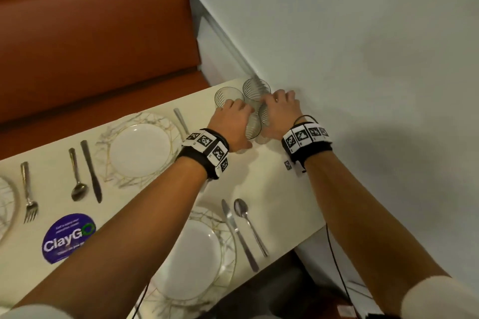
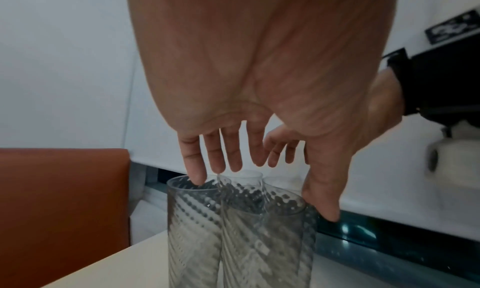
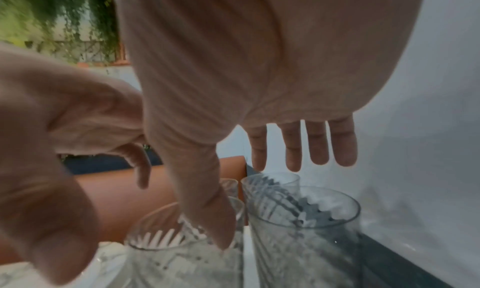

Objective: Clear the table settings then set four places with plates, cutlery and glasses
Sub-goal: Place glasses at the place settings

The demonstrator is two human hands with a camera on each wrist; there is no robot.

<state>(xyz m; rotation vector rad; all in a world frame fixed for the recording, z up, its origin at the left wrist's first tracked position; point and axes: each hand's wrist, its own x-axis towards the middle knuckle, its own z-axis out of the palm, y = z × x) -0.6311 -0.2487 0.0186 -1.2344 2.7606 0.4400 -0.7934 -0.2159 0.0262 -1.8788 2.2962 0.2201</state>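
Several clear ribbed glasses (image 1: 229,97) stand packed together at the table's far right corner by the wall. My left hand (image 1: 233,116) hovers over the left glasses with straight, spread fingers. In the left wrist view its little finger touches a glass rim (image 2: 192,182) and its thumb (image 2: 324,210) hangs beside the near glass (image 2: 262,241). My right hand (image 1: 281,109) covers the right glasses. Its thumb (image 3: 221,230) dips into the near glass (image 3: 182,251), and its fingers (image 3: 293,148) hang straight above the far glass (image 3: 270,181). Neither hand grips anything.
Two white plates on patterned chargers (image 1: 140,149) (image 1: 186,261) lie on the cream table (image 1: 272,189), with knives, spoons and forks beside them (image 1: 92,171) (image 1: 248,223). A blue round sticker (image 1: 67,238) is at left. An orange bench (image 1: 90,46) and the white wall (image 1: 337,33) border the table.
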